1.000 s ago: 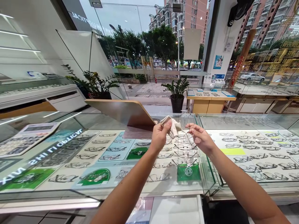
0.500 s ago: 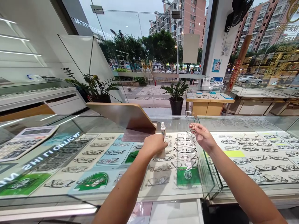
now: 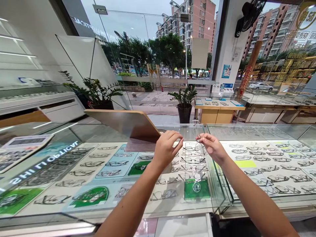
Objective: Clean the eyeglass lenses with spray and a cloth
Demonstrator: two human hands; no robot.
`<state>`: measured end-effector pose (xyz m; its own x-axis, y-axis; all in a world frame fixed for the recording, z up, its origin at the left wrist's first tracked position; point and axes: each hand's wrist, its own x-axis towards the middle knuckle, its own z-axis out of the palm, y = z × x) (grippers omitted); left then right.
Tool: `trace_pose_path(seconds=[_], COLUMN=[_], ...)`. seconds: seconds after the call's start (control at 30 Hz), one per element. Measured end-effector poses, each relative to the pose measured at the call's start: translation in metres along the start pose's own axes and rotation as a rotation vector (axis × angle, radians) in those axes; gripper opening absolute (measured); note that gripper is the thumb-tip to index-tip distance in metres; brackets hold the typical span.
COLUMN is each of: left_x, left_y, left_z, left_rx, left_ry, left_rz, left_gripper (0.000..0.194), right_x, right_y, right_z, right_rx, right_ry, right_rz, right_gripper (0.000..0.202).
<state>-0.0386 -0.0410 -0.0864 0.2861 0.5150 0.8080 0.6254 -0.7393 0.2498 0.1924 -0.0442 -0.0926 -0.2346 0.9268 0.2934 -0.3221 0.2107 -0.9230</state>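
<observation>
My right hand (image 3: 212, 146) pinches a thin, pale eyeglass frame (image 3: 198, 137) above the glass display case (image 3: 170, 213). Much of that frame is hard to make out against the glass. My left hand (image 3: 168, 149) is raised just left of it, fingers curved, with a small gap between thumb and fingertips and nothing visible in them. Below both hands, rows of eyeglasses (image 3: 193, 160) lie inside the case. The small white bottle seen before is out of sight, where my left hand now blocks the view.
Left of my left hand, a wood-edged tilted board (image 3: 123, 123) stands on the counter. A second glass case (image 3: 269, 197) with eyeglasses adjoins on the right. Beyond the counter are potted plants (image 3: 184, 102) and a glass door. A printed sheet (image 3: 24, 148) is at far left.
My left hand has risen from beside the white bottle and turned toward the right hand, its fingers parting. My right hand still holds the eyeglasses, slightly lower. The view has shifted a little.
</observation>
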Motion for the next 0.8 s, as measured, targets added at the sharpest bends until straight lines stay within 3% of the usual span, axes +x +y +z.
trace_pose_path(seconds=[0.1,0.13,0.2,0.27,0.5,0.6,0.73,0.8], left_x=[0.000,-0.001,-0.002,-0.003,-0.006,-0.005,-0.004,-0.001], left_y=[0.002,0.002,0.002,0.000,-0.006,-0.006,-0.008,-0.009], left_z=[-0.002,-0.002,-0.001,0.003,0.012,0.011,0.008,0.004], left_rx=[-0.018,-0.020,-0.027,-0.042,0.005,0.072,0.129,0.130], left_ry=[0.165,0.173,0.132,0.073,0.107,0.185,0.353,0.440], left_rz=[0.118,0.161,0.210,0.198,0.245,0.275,0.247,0.231], left_gripper=[0.013,0.022,0.050,0.062,0.052,0.048,0.050,0.050], right_x=[-0.002,-0.003,-0.003,-0.003,-0.001,-0.001,-0.006,-0.010], right_y=[-0.001,-0.002,-0.003,-0.005,-0.010,-0.010,-0.008,-0.006], right_z=[0.001,0.001,0.000,-0.001,-0.003,-0.004,-0.006,-0.005], right_rx=[-0.058,-0.087,-0.144,-0.191,-0.324,-0.447,-0.673,-0.763], right_ry=[-0.141,-0.187,-0.259,-0.305,-0.366,-0.298,-0.014,0.040], right_rz=[0.020,0.032,0.047,0.046,-0.011,-0.120,-0.437,-0.571], right_gripper=[0.035,0.035,0.037,0.037,0.037,0.038,0.040,0.046])
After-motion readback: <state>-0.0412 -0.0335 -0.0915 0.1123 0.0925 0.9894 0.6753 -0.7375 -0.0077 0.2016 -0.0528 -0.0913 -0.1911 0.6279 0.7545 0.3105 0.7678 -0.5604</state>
